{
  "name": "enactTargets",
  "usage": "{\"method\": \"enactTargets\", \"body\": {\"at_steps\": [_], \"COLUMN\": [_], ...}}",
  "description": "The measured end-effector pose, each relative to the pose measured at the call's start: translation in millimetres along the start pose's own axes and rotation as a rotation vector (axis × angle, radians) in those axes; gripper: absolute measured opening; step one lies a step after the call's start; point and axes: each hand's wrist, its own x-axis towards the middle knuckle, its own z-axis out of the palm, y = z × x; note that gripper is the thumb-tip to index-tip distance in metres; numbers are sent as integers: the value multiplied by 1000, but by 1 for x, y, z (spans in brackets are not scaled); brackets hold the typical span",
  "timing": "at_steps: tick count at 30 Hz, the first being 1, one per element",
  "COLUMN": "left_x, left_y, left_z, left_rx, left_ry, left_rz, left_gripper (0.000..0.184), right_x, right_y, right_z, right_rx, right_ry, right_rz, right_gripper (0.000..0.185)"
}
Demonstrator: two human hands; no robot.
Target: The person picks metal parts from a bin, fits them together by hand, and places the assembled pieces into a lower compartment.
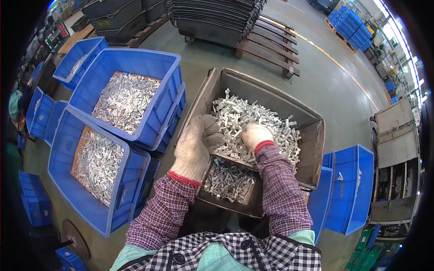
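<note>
The head camera looks down on a worn metal bin (266, 92) holding a heap of small metal parts (246, 110); its near left side is partly covered by the left forearm. The left hand (199, 135), in a pale glove with greyed fingers, rests with the fingers bent at the heap's left edge. Its fingertips are hard to separate from the parts, so I cannot tell whether it grips any. The right hand (256, 137), also gloved, is balled up over the middle of the heap; the back of the glove hides the fingers, and I cannot tell whether a part is held inside.

Nearer the body, a smaller tray (256, 189) contains more parts, darker looking; the right sleeve (285, 189) hides its right side. On the left, two large blue crates (61, 169) hold similar parts, their lower layers lost under the upper walls. Blue crates on the right (339, 198) are partly blocked by the bin and the sleeve. At the top, stacked dark bins (208, 29) are cut off by the edge, beside a wooden pallet (271, 43). The outer rim fades to black, leaving the far background small and unclear.
</note>
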Motion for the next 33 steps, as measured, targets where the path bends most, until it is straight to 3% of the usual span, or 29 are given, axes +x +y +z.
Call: {"method": "enactTargets", "body": {"at_steps": [2, 3, 5, 7, 9, 11, 14, 15, 17, 19, 20, 22, 24, 26, 27, 28, 31, 33], "left_x": [1, 0, -4, -8, -16, -24, -26, -28, -32, -37, -38, -38, -34, -30, -36, -38, -36, -33], "left_y": [0, 1, 3, -1, -8, -9, -20, -19, -17, -21, -27, -46, -49, -41, -26, -15, -12, -18], "left_z": [0, 0, 1, 9, 13, 19, 13, 12, 14, 20, 20, 18, 17, 16, 22, 28, 27, 22], "left_rx": [-7, -11, 43, 98, 160, 307, 410, 457, 547, 538, 521, 437, 436, 378, 571, 672, 729, 635], "left_ry": [-21, -31, -56, -70, -35, -66, -240, -281, -358, -416, -489, -595, -484, -433, -417, -439, -502, -499], "left_rz": [2, 3, -18, -46, -74, -136, -236, -274, -351, -390, -406, -429, -459, -426, -299, -298, -393, -451], "left_gripper": [51, 50, 48, 48, 48, 54, 65, 68, 75, 71, 68, 63, 61, 59, 60, 60, 59, 60], "right_x": [-11, -30, -53, -71, -97, -128, -176, -180, -207, -216, -221, -221, -219, -214, -214, -220, -212, -193], "right_y": [15, 18, 29, 50, 68, 76, 65, 68, 46, 26, 24, 14, 15, 29, 35, 37, 57, 64], "right_z": [-12, -24, -29, -28, -23, -24, -31, -21, -18, 1, 12, 28, 30, 16, 8, -2, 5, 14], "right_rx": [258, 722, 1167, 1237, 772, 446, 682, 505, 1083, 1453, 1604, 1456, 1460, 1391, 1355, 1494, 1376, 837], "right_ry": [65, -52, -55, 4, 232, 472, 216, 372, 62, 30, -81, 105, 90, -85, -171, -285, -183, 408], "right_rz": [-1, 117, 1, -82, -490, -748, -634, -863, -432, -124, 47, -35, -62, -44, -36, -26, -116, -547], "right_gripper": [42, 35, 31, 33, 25, 20, 27, 25, 23, 28, 39, 37, 36, 36, 36, 34, 27, 28]}}
